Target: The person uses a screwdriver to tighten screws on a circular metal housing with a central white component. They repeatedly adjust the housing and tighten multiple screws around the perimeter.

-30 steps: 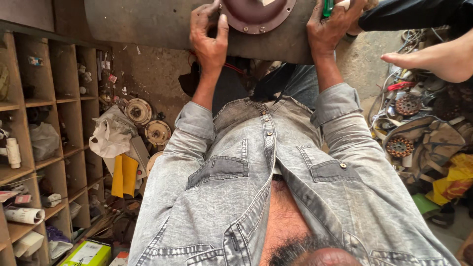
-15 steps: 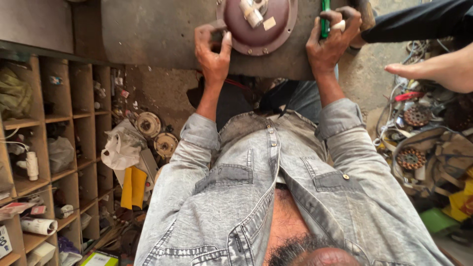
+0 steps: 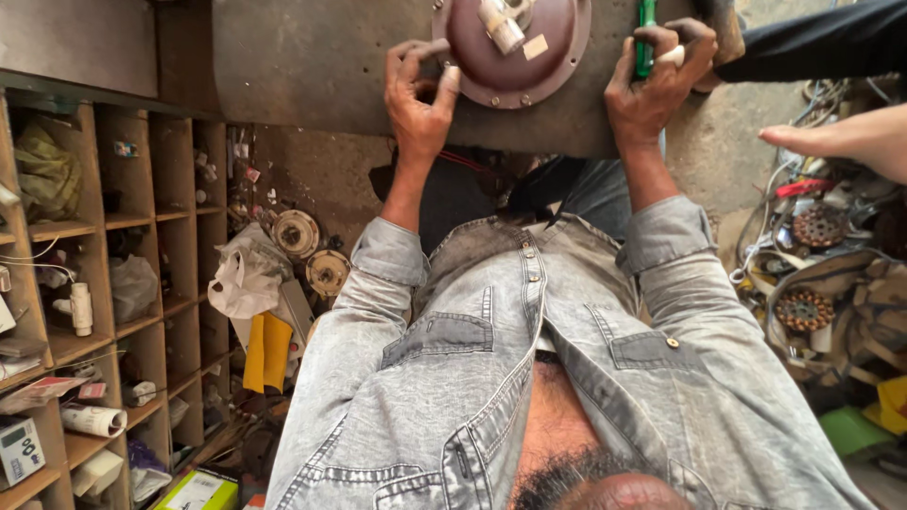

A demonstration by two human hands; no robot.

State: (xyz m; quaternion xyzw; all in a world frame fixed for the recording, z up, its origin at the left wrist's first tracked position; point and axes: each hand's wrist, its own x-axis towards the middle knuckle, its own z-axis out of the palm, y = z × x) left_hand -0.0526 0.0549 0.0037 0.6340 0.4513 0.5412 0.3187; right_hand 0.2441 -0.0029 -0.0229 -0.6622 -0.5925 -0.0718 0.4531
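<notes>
Clutter fills the room around you: wooden shelves (image 3: 104,283) on your left packed with boxes, rolls and bags, a white plastic bag (image 3: 248,274) and two round metal parts (image 3: 312,250) on the floor, and a heap of wires and toothed discs (image 3: 812,283) on your right. Another person's bare hand (image 3: 841,142) and dark sleeve (image 3: 822,42) reach in from that side, touching nothing of yours.

Ahead of you lies the counter (image 3: 321,66), a worn grey metal sheet, bare apart from the piece you work on. That piece, a round maroon cover (image 3: 515,47) with bolts around its rim and a white fitting at its centre, rests flat on the counter between your hands.

Judging from the bolts seated along the visible edge, the fastening work looks partly along; how many remain loose cannot be told.

Your left hand (image 3: 420,94) has its fingers curled together, pinching something small at the cover's left rim. Your right hand (image 3: 657,80) is closed around a green-handled tool (image 3: 645,33), just beside the cover's right edge.
</notes>
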